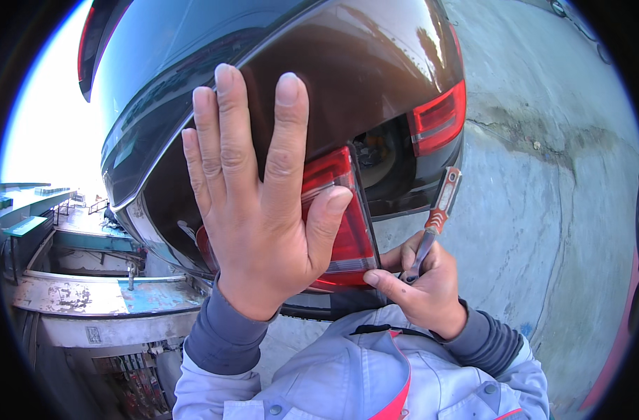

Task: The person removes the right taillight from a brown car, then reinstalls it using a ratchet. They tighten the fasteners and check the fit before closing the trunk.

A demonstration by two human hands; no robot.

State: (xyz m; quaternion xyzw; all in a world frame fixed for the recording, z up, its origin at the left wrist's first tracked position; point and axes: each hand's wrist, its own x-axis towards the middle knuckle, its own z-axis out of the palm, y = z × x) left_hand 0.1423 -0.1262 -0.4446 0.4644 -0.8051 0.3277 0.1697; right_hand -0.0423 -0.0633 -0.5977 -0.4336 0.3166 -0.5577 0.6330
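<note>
concrete yard, left hand (253, 203) flat on tail light (340, 231)

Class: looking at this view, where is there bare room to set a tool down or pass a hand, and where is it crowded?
Free: the concrete floor right of the car. Crowded: the tail light, under the left hand, with the right hand and its screwdriver alongside.

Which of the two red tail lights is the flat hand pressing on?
The left hand lies flat on the nearer tail light, on the dark car body. The other tail light, farther right, is untouched.
</note>
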